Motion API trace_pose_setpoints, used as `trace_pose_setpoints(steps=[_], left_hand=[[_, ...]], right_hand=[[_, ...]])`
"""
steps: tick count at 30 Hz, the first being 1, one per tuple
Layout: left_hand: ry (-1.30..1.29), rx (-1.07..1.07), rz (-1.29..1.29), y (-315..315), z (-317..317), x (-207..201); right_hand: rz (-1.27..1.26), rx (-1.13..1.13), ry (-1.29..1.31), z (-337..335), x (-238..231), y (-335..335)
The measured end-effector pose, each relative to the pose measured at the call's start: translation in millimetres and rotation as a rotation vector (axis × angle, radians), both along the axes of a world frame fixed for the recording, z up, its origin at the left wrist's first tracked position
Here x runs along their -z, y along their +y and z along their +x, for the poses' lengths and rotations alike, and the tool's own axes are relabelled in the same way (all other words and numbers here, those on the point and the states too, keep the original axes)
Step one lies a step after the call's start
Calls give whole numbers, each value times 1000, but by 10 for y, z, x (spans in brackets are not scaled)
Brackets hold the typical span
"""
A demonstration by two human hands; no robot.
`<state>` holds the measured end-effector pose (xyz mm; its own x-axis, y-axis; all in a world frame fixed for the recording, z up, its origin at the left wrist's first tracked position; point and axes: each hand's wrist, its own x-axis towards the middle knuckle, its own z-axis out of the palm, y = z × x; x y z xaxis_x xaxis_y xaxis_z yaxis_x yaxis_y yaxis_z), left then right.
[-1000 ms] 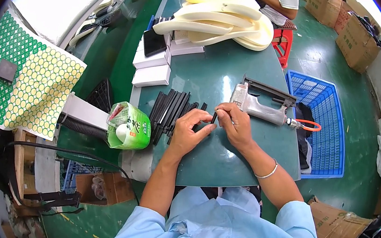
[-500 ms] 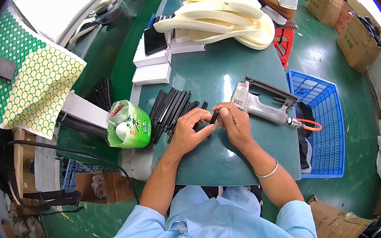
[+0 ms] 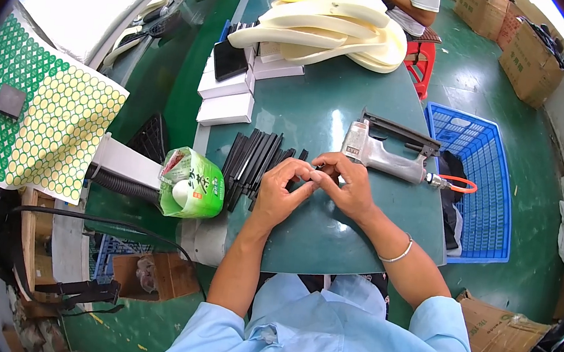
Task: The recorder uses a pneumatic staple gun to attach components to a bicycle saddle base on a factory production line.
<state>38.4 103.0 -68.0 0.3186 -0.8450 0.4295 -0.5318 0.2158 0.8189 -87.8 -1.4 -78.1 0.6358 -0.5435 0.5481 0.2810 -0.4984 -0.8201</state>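
Observation:
My left hand [image 3: 280,191] and my right hand [image 3: 348,189] meet fingertip to fingertip above the green tabletop, both closed in a pinch. Between them is a short black strip, now almost wholly covered by the fingers. Just left of my left hand lies a loose pile of long black strips [image 3: 250,165]. Beyond my right hand a metal air staple gun [image 3: 385,154] rests on its side, an orange hose [image 3: 460,184] at its end.
Cream foam pads [image 3: 327,25] are heaped at the far end. White boxes [image 3: 225,109] with a dark phone [image 3: 228,62] on top stand before them. A green bag [image 3: 194,187] sits on the left, a blue crate [image 3: 489,192] on the right. Someone sits beyond the table.
My fingertips have closed together over the black strip, which stood visible between the hands before. The right hand has turned slightly; everything else stays put.

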Motion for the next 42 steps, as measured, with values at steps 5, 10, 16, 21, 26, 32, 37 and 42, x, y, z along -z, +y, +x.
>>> trace_pose_setpoints(steps=[5, 10, 16, 21, 26, 32, 37, 42], left_hand=[[-24, -3, -18, -10, -1, 12], [-49, 3, -18, -9, 20, 29], [79, 8, 1, -13, 29, 33], [116, 49, -18, -4, 66, 15], [146, 41, -14, 20, 66, -10], [146, 18, -43, 20, 51, -24], [135, -7, -56, 21, 55, -17], [140, 5, -51, 26, 48, -28]], right_hand=[[5, -4, -40, 13, 3, 12], [13, -15, -13, -16, -28, 7], [-39, -35, 53, -36, -42, -22], [-33, -87, 42, -38, -78, -3], [45, -153, 102, -42, -81, -4], [-53, -36, -4, -5, -14, 10], [95, 17, -21, 5, 28, 14], [-55, 31, 70, -20, -13, 1]])
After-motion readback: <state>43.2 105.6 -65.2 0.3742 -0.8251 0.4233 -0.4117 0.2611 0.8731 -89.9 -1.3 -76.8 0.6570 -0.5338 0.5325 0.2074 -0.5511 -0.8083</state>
